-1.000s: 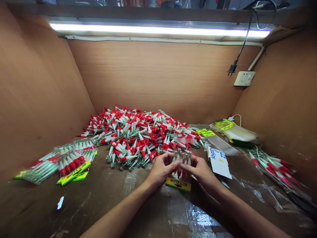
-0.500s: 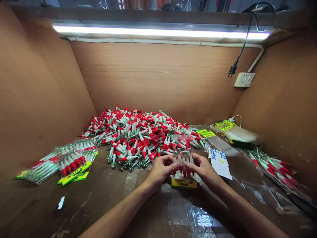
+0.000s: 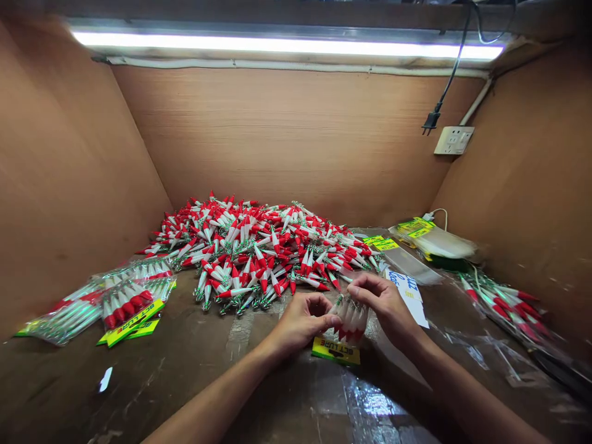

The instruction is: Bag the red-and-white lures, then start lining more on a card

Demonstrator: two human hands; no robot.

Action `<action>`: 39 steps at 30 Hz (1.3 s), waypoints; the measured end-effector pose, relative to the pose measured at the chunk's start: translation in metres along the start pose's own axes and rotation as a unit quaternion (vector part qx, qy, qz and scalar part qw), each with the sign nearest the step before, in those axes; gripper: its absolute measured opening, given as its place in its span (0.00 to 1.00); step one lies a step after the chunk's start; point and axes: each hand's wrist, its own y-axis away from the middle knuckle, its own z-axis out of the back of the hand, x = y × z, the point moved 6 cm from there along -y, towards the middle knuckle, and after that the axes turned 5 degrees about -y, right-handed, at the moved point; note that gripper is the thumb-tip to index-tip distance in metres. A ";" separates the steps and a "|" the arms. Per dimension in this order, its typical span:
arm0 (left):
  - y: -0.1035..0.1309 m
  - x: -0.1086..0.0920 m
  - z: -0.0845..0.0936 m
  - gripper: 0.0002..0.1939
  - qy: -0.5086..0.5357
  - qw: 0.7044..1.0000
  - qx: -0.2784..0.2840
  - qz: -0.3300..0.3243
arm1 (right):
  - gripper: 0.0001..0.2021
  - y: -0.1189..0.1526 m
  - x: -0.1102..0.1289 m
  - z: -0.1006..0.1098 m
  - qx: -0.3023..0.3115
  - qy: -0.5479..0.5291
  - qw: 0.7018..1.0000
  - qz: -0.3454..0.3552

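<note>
A clear bag of red-and-white fishing lures (image 3: 352, 320) is between my hands, its yellow and green header card (image 3: 335, 351) towards me. My left hand (image 3: 303, 324) is closed on the bag's left side, thumb over the plastic. At the bag's far end, my right hand (image 3: 382, 302) pinches the plastic near the green hooks, thumb and fingers together. The lures lie side by side with red ends towards the card. Beyond my hands spreads a large heap of loose red-and-white lures (image 3: 259, 246).
Filled lure bags (image 3: 132, 308) lie at the left. On the right are flat clear bags with yellow cards (image 3: 430, 237), a white paper with blue writing (image 3: 409, 296) and more lures (image 3: 504, 308). A black plug (image 3: 431, 120) hangs near the wall socket (image 3: 454, 140).
My right hand has moved from the bag's right side up to its far end. The bag has tilted a little, and the whole view has shifted slightly.
</note>
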 end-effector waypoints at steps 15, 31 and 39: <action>0.001 -0.004 -0.003 0.17 -0.001 1.000 -0.020 -0.013 | 0.15 -0.001 -0.002 0.001 0.017 0.050 0.999 -0.008; 0.003 0.001 -0.002 0.25 0.142 0.987 -0.007 0.069 | 0.26 0.006 -0.038 0.001 0.089 -0.062 0.982 -0.153; 0.002 0.002 0.016 0.23 0.148 0.982 -0.094 0.064 | 0.32 0.009 -0.048 0.006 0.085 -0.001 0.982 -0.167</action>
